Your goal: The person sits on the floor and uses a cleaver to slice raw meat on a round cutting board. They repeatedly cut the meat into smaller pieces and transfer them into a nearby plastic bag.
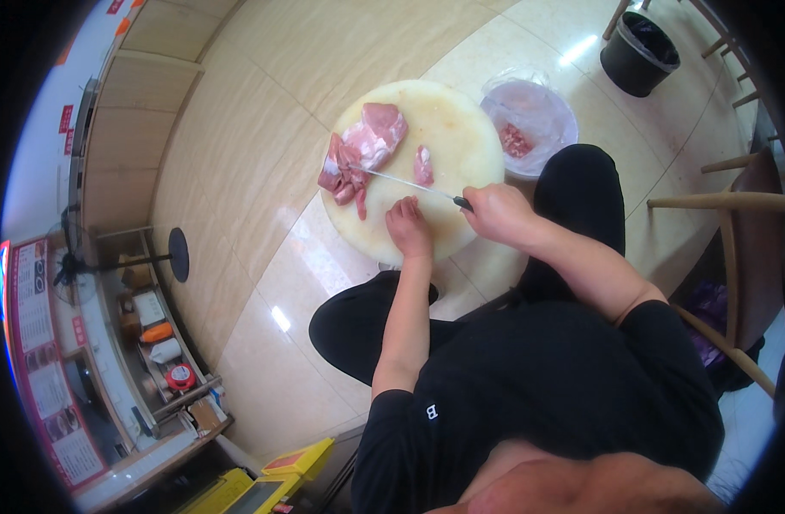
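Observation:
A round, pale cutting board lies before me. My right hand is closed around the dark handle of a knife, its thin blade reaching left across the board to the raw meat. On the board's left part lie a large piece of raw meat and smaller cut pieces beside it, where the blade's tip rests or hovers. A separate strip of meat is above the blade. My left hand is near the board's lower edge, fingers curled; whether it holds anything is unclear.
Right of the board stands a pale tub lined with clear plastic, with small meat pieces inside. A black bin and a wooden chair are farther right. Shelves with containers and a fan stand at the left.

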Tool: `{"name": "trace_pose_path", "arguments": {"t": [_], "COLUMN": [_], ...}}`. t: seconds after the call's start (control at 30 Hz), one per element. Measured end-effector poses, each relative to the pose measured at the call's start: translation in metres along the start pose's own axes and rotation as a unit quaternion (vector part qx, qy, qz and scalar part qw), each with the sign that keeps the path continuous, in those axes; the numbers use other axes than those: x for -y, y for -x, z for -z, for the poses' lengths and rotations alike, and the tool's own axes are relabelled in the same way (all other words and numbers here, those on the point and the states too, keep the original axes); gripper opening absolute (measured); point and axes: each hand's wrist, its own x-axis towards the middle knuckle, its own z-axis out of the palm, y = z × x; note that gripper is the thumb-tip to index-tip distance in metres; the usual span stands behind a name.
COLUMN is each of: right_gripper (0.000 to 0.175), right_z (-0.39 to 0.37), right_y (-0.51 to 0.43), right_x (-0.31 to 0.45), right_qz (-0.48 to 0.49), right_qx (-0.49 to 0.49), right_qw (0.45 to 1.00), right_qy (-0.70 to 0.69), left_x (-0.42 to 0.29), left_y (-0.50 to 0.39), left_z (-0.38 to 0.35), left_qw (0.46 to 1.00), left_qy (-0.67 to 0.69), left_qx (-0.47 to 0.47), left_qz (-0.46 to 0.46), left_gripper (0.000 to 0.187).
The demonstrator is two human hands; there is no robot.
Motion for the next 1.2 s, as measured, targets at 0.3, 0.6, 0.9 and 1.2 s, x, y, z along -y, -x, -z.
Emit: {"name": "trace_pose_path", "arguments": {"t": [0.3,0.6,0.9,1.2], "right_gripper": [0.015,0.016,0.021,0.023], "right_z": [0.000,-0.001,-0.003,-0.018], "right_y": [0.002,0.003,0.006,0.019], "right_x": [-0.001,-0.001,0.002,0.005], "right_qz": [0.004,0.013,-0.009,-0.034], "right_qx": [-0.009,-0.020,0.029,0.072], "right_qw": [1.000,1.000,0.999,0.996], "right_qy": [-0.011,-0.014,0.013,0.044], "left_x": [-0.003,-0.008,-0.013,-0.007], "left_y": [-0.001,-0.001,-0.001,0.004], "left_z": [-0.006,0.001,0.019,0.019], "left_qw": [0.998,0.985,0.961,0.971], "left_qy": [-0.039,0.145,0.181,0.181], "left_qx": [0.044,-0.012,0.081,0.060], "left_qz": [-0.032,0.098,0.194,0.146], "left_gripper": [0.022,0.028,0.012,0.013]}}
